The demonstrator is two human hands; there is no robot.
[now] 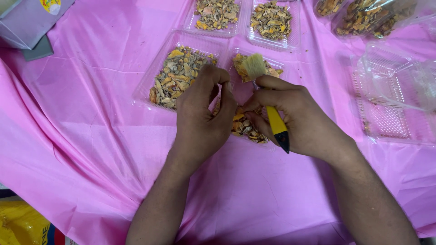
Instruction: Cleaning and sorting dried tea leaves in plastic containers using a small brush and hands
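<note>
My right hand grips a paintbrush with a yellow and black handle; its pale bristles point up over a clear plastic tray of dried orange-brown pieces. My left hand is curled with fingertips pinched together just left of the brush, above the same tray; what it pinches is hidden. A second clear tray heaped with the same dried pieces lies just left of my left hand.
A pink plastic sheet covers the table. Two more filled trays sit at the back, a bag of dried pieces at back right, empty clear containers at right, and a grey box at top left.
</note>
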